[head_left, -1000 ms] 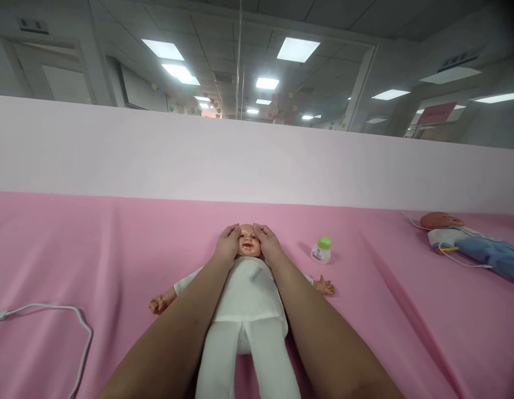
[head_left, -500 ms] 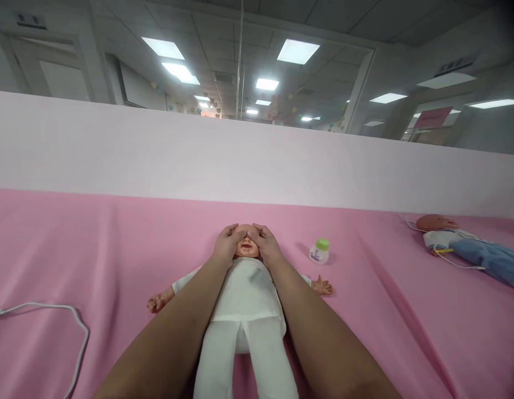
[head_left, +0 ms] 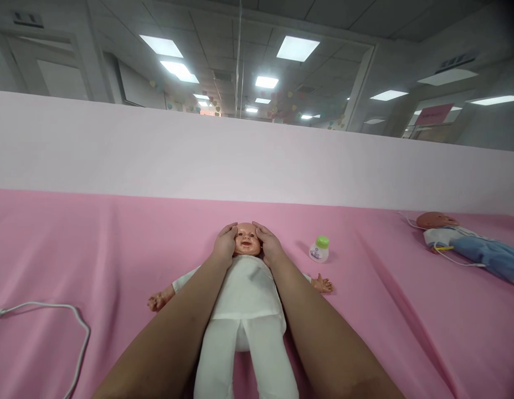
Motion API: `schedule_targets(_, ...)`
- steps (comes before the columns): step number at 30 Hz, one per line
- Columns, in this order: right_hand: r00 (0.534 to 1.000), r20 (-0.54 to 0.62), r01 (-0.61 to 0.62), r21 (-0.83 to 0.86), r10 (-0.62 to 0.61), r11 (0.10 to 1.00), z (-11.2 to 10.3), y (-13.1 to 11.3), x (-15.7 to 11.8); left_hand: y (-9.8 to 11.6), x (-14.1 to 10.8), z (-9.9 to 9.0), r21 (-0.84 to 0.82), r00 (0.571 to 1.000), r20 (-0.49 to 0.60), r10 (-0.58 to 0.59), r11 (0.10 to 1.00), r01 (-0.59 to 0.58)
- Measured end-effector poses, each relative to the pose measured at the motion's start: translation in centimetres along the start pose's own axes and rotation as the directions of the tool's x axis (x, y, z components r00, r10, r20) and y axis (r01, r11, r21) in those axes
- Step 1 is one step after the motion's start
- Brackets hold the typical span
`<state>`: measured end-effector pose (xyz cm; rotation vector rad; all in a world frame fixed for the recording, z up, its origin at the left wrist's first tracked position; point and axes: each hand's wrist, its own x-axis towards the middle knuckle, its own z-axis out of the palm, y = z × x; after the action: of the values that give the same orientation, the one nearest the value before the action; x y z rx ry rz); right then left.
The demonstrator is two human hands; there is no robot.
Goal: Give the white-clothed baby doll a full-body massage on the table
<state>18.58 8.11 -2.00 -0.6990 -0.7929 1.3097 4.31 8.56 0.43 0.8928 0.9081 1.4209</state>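
Across pink cloth (head_left: 157, 227), left hand (head_left: 270, 244) and right hand (head_left: 225, 244) cup the doll's head (head_left: 246, 241)
Both open, gently curved, bottle (head_left: 319, 252) near, cloth running wide to the white wall (head_left: 240, 160)

The bottom edge cuts off the white-clad doll (head_left: 251, 288).

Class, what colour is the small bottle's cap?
The cap is bright green, seen best in the head view.

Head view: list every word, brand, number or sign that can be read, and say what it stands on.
No text is legible.
Green-capped bottle: purple label print, too small to read.
Pink sign: marks too blurred to read.
Dark sign, upper right: too blurred.
Sign, upper left: too blurred.
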Motion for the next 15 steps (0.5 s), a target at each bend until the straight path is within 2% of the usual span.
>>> schedule_targets(3,0.999,0.033,-0.022,0.018,0.022,1.000,0.1,-0.2,-0.4,0.3,-0.3,0.0,-0.025,1.000,0.004,-0.018,1.000,0.018)
schedule_targets(8,0.999,0.039,0.032,-0.051,-0.030,0.998,0.2,-0.4,-0.5,0.9,-1.2,0.1,-0.065,0.996,0.071,-0.057,0.996,0.061)
schedule_targets(15,1.000,0.008,0.024,-0.116,-0.023,0.993,0.1,-0.6,-0.2,1.1,-1.2,0.1,0.015,0.993,0.095,-0.076,0.997,0.075)
